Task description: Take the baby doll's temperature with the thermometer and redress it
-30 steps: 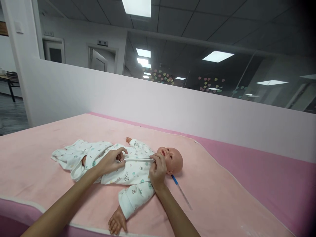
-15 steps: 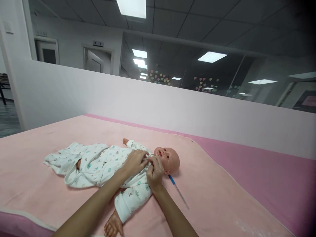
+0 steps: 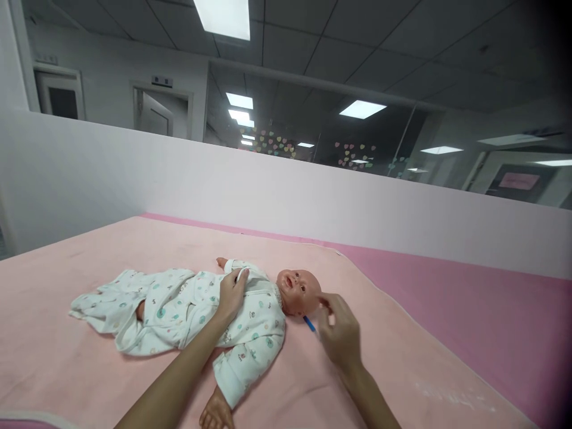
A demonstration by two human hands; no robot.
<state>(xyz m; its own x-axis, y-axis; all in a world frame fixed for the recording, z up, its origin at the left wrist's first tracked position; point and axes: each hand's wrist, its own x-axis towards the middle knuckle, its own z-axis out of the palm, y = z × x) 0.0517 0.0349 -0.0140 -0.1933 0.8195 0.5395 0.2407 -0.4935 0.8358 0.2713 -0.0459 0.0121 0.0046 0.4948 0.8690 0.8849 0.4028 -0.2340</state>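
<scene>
A baby doll (image 3: 300, 292) lies on its back, dressed in a white baby outfit (image 3: 263, 307) with a small green print. At the chest, my left hand (image 3: 233, 292) is closed on the outfit's front, and the cloth is pulled up a little there. Beside the doll's head hovers my right hand (image 3: 340, 330), its fingers curled with thumb and forefinger apart and nothing seen between them. A thin stick with a blue end (image 3: 309, 323), like a thermometer, lies below the head. My right hand hides most of its length.
The padded table has a peach cover (image 3: 179, 235) with pink padding (image 3: 424, 274) along the back and right. Behind it stands a low white wall (image 3: 277, 185), topped by glass with heart stickers.
My right hand has left the collar and moved right, past the doll's head, over the stick. My left hand has closed on the outfit at the chest. The view has shifted slightly.
</scene>
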